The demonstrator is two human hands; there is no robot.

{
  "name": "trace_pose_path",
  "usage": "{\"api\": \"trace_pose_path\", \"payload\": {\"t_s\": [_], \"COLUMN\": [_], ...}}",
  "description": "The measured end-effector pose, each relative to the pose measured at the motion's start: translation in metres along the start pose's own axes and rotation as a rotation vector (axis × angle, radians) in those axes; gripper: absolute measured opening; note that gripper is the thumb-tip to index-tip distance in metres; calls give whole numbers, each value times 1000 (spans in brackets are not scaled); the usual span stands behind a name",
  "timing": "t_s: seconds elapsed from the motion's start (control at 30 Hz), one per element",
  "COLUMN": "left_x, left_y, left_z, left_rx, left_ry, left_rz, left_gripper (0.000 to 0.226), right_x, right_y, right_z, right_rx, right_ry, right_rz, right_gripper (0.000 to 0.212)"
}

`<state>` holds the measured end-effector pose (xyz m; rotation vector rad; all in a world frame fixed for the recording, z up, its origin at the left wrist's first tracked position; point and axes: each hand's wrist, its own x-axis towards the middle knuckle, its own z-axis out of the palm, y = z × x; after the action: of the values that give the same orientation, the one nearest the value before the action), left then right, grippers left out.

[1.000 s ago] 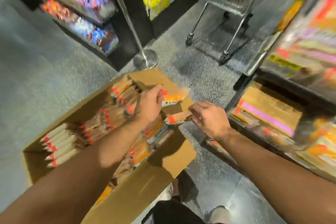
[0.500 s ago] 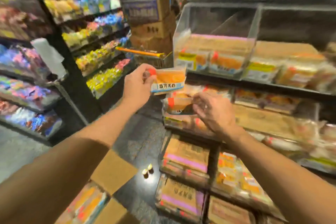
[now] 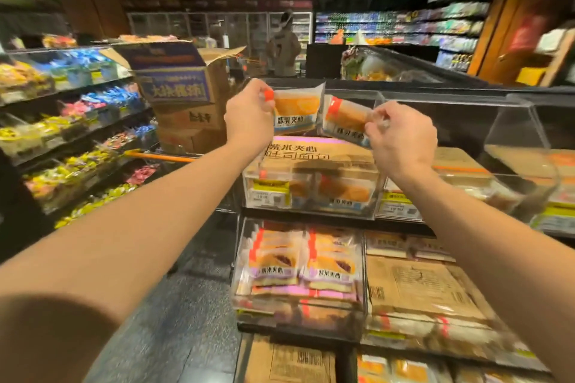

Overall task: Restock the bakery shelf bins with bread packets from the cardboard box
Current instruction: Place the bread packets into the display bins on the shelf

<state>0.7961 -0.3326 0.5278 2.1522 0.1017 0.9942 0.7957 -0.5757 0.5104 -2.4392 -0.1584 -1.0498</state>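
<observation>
While the top bin (image 3: 311, 193) is sitting half full, the left hand (image 3: 249, 115) and right hand (image 3: 401, 137) are each pinching a bread packet (image 3: 295, 110) above it, unplaced.

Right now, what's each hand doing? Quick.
Left hand: grips a bread packet by its end.
Right hand: pinches a second packet, tilted, above the top bin.
</observation>
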Motion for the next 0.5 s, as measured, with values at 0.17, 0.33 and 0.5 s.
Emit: {"api": "trace_pose_path", "payload": {"t_s": [0.17,0.33,0.5], "left_x": [21,35,53], "left_y": [-11,-32,-37], "left_z": [50,88,115], "left_rx": [177,220,141], "left_ry": [-76,-75,-60], "left_rz": [-48,-156,-338], "left_gripper": [23,19,20], "right_x": [31,50,67], "right_y": [2,5,0], "right_z": [44,83,111], "right_rx": [-158,-238,-268], "right_ry": [-110,-169,-218], "right_rz": [21,38,97], "right_gripper": [15,15,24]}}
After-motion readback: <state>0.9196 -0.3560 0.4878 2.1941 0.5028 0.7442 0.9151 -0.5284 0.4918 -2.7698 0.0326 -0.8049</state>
